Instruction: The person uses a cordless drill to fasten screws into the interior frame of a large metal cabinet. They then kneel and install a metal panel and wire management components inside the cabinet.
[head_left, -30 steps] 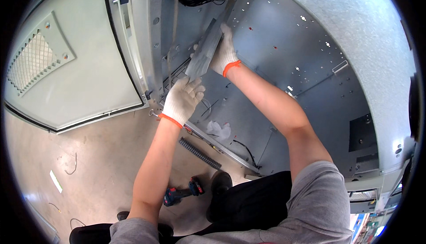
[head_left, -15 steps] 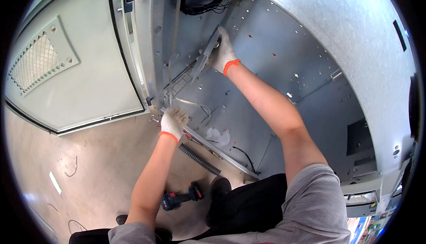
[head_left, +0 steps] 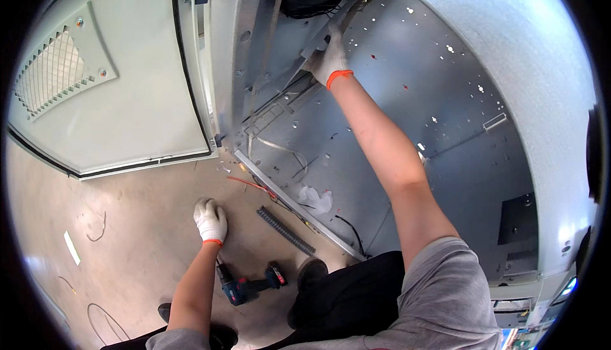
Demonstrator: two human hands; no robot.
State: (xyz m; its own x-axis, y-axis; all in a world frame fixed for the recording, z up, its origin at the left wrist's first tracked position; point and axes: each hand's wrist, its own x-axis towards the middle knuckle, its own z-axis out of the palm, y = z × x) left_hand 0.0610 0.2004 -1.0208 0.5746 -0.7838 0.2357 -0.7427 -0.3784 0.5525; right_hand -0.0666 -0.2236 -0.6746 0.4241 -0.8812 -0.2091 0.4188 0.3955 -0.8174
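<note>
Now our white-gloved left hand (head_left: 210,221) has dropped near the blue-black cordless drill (head_left: 235,291), curled, palm hidden, leaving our right hand (head_left: 329,60) alone against the grey metal strip (head_left: 314,44), grip unclear

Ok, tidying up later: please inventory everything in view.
Cabinet: one, grey, right
Door: one, pale grey, left
Vent: one, silvery, door
Cable bundle: one, black, upper cabinet
Metal piece: one, grey, upper cabinet
Crumpled sheet: one, white, inside cabinet
Cable: one, red, cabinet edge
Corrugated tube: one, grey, floor
Drill: one, blue-black, floor
Flat strip: one, white, floor
Loose wires: several, greyish, floor
Sleeves: two, grey, bottom
Left hand: one, white-gloved, over floor
Right hand: one, white-gloved, at metal piece
</note>
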